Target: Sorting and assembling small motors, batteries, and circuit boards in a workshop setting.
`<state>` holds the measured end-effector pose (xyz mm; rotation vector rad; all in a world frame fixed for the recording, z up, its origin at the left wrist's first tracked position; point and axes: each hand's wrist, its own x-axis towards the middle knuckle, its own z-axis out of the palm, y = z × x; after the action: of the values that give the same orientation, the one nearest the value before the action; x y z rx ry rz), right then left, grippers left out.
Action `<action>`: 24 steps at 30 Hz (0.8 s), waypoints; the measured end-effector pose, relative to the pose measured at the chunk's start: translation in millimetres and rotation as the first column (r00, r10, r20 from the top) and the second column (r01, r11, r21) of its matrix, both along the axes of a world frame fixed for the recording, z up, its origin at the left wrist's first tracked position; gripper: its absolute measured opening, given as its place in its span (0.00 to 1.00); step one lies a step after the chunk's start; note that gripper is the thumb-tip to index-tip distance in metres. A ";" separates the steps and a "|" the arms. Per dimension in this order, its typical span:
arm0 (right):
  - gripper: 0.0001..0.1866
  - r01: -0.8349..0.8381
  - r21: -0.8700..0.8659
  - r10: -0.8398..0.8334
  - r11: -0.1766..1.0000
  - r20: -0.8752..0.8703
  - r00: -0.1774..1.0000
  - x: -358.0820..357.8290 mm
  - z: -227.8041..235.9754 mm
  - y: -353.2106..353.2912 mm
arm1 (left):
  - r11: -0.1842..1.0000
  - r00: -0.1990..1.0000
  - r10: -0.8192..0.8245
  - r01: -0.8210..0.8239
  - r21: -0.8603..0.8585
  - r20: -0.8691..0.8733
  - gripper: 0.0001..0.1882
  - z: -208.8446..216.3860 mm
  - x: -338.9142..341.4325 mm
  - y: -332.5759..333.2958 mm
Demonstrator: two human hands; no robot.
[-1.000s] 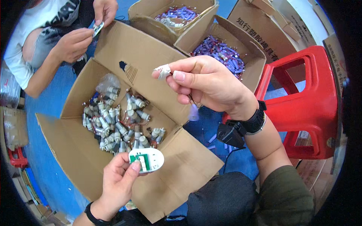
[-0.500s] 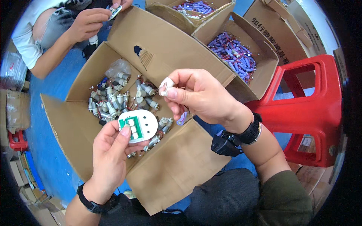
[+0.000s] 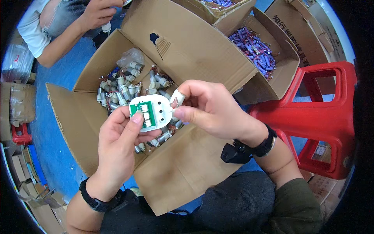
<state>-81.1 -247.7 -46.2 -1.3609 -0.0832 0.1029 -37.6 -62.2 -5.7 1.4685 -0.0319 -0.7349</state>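
My left hand [image 3: 119, 134] grips a rounded white plastic plate [image 3: 162, 104], thumb on top. On the plate sits a green circuit board [image 3: 152, 116] with a row of white sockets, and dark holes show beside it. At the plate's right edge, my right hand [image 3: 218, 111] pinches a small white connector [image 3: 172, 110] between thumb and forefinger. White wrapping [image 3: 178, 96] covers that forefinger's tip. Part of something purple shows below the right hand, mostly hidden. Under both hands, an open cardboard box [image 3: 83, 115] holds a heap of small grey-and-white motors [image 3: 122, 91].
Behind on the right, another cardboard box [image 3: 286, 80] holds purple cylindrical cells with wires [image 3: 255, 50]. A red plastic stool [image 3: 311, 113] stands at the right. A co-worker's hand [image 3: 97, 15] is at the upper left. Wrapped packages [image 3: 23, 103] line the left side.
My hands have come together, bringing the connector to the plate's right edge. The plate has moved up and right. The whole view has shifted slightly, and the co-worker's hand sits nearer the top edge.
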 end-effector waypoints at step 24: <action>0.06 0.562 -0.622 0.099 0.545 0.713 0.694 -17.4 12.4 15.9 | 0.995 0.967 -0.023 0.045 -0.083 0.252 0.11 2.6 -22.5 -5.9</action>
<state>-98.5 -231.8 -33.8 -2.3001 -0.5233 -0.7468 -60.1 -68.1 -3.1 1.4708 -0.2810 -0.5641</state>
